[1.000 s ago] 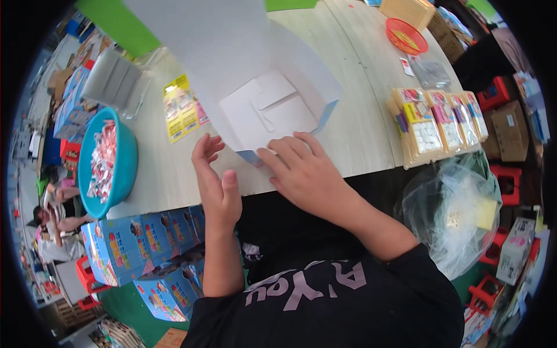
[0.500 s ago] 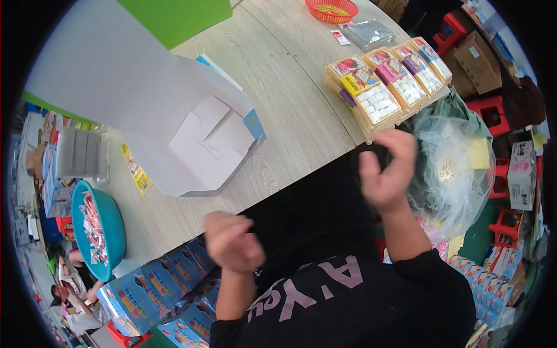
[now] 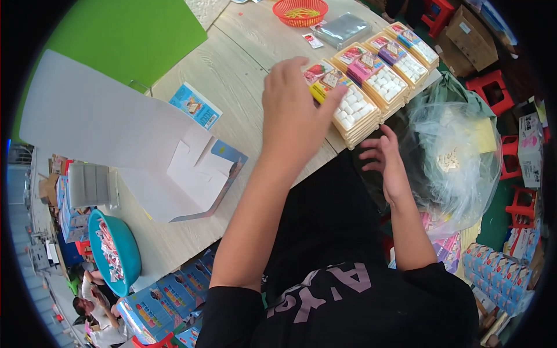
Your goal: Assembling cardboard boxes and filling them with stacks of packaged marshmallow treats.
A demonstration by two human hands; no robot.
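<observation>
My left hand [image 3: 293,110] is at the left side of the nearest stack of marshmallow packs [image 3: 355,110], its thumb apart from its fingers and over the top pack's label. It looks open, though its palm side is hidden. Just below the near corner of that stack, my right hand [image 3: 386,165] is open with spread, bent fingers and nothing in them. The top pack shows white marshmallows and a label with a strawberry picture. Further stacks of similar packs [image 3: 387,83] stand alongside. An open carton with a white inside [image 3: 191,180] lies on the table, left of my left forearm.
A red basket [image 3: 300,13] and a clear plastic-wrapped bundle [image 3: 342,30] lie at the far side. A teal basin [image 3: 132,255] of small sachets stands at the left edge, near a green board [image 3: 122,46]. A clear plastic bag [image 3: 458,156] hangs right of the table.
My left hand has moved up and right from the table's front edge to the nearest stack. My right hand has lowered slightly beside it. The view has shifted.
</observation>
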